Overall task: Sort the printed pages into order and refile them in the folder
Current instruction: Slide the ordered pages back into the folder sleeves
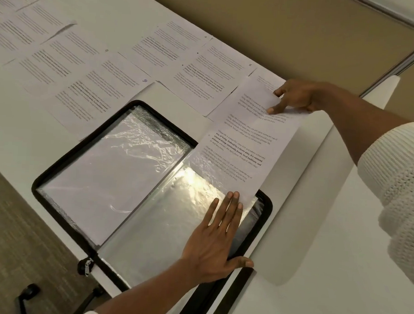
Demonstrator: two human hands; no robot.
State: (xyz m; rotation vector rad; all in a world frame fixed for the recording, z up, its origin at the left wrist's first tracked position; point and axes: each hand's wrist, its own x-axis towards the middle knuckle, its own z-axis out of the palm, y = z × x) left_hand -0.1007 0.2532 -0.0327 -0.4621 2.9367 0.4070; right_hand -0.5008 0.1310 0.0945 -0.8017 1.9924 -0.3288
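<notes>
My left hand (217, 239) lay flat with fingers straight, pressing the clear sleeve (164, 221) of the open folder (267, 212), while my outstretched right hand (294, 99) pinched the far end of the printed page (245, 144), whose near end sat under that sleeve's film.

sleeves (119, 162): glossy crinkled plastic | pages (200, 77): matt paper | table (315, 270): smooth matt white

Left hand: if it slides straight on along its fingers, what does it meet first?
The printed page. Its near edge lies right at the left hand's fingertips, apparently partly inside the plastic sleeve. Whether they already touch it is unclear.
</notes>
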